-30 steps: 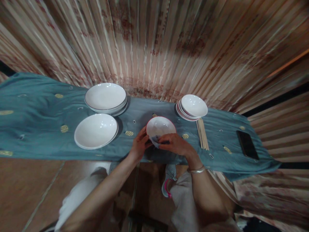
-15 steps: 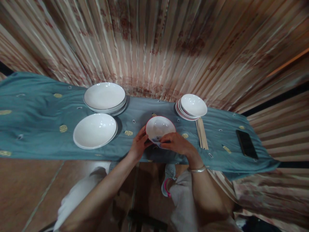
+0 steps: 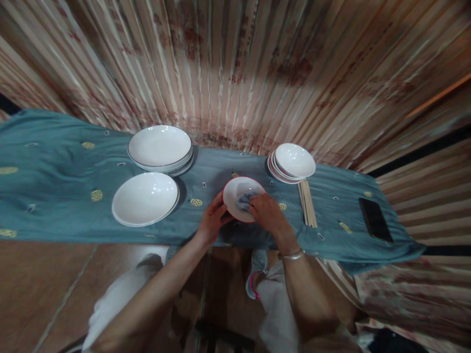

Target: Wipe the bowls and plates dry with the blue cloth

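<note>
A white bowl with a red rim (image 3: pixel 232 189) is tilted toward me at the middle of the table. My left hand (image 3: pixel 212 218) grips it by its left side, thumb near the rim and fingers around the outside. Inside the bowl, my right hand (image 3: pixel 267 212) presses a crumpled grey-blue cloth (image 3: pixel 244 200) against the inner surface. Part of the cloth is hidden under the right fingers, and a silver bangle sits on that wrist.
To the left are a stack of white plates (image 3: pixel 160 144) and large white bowls (image 3: pixel 145 198). Small bowls (image 3: pixel 295 160) are stacked back right, by wooden chopsticks (image 3: pixel 308 203). A black phone (image 3: pixel 376 219) lies near the right end of the teal-covered table (image 3: pixel 59 196).
My right hand has moved from the bowl's near edge up and deeper into it, carrying the cloth, which now shows more. The left hand keeps its hold and the bowl stays almost in place.
</note>
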Demonstrator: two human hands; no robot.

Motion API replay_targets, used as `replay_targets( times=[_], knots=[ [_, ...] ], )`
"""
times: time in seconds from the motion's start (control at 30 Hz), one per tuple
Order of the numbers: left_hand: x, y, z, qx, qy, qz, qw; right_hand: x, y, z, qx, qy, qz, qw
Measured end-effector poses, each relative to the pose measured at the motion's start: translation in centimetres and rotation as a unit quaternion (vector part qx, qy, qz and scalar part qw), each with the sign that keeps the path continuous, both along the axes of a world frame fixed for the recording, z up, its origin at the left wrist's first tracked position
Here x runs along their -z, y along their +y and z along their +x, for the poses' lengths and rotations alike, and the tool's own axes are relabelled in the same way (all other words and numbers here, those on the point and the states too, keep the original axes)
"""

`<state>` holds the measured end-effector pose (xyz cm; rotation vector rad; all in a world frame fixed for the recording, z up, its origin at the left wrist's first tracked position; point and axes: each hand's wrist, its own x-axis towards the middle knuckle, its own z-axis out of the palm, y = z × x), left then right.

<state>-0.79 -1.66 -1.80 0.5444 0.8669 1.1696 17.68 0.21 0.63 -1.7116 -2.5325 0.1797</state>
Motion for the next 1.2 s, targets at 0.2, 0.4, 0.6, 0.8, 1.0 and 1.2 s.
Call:
replay_targets(
  times=[0.2, 0.4, 0.6, 0.8, 1.0, 1.2],
  knots=[
    [0.1, 0.0, 0.1, 0.006, -0.002, 0.002, 1.000, 0.9, 1.2, -1.5, 0.026, 0.066, 0.004, 0.997],
    [-0.3, -0.1, 0.1, 0.006, -0.002, -0.002, 1.000, 2.0, 2.1, -3.0, 0.022, 0.140, -0.019, 0.990],
    [0.2, -0.2, 0.0, -0.009, -0.009, -0.021, 1.000, 1.3, 1.5, -4.9, -0.032, 0.192, -0.017, 0.981],
    [0.4, -0.1, 0.1, -0.007, -0.007, -0.030, 0.999, 0.8, 1.9, -5.8, -0.027, 0.142, 0.032, 0.989],
    [0.2, -0.1, 0.1, -0.003, -0.016, -0.002, 1.000, 0.6, 3.1, -4.4, 0.046, 0.048, 0.075, 0.995],
    [0.1, -0.2, 0.0, -0.004, -0.011, -0.007, 1.000, 0.5, 3.0, -1.8, 0.103, 0.007, 0.092, 0.990]
  ],
)
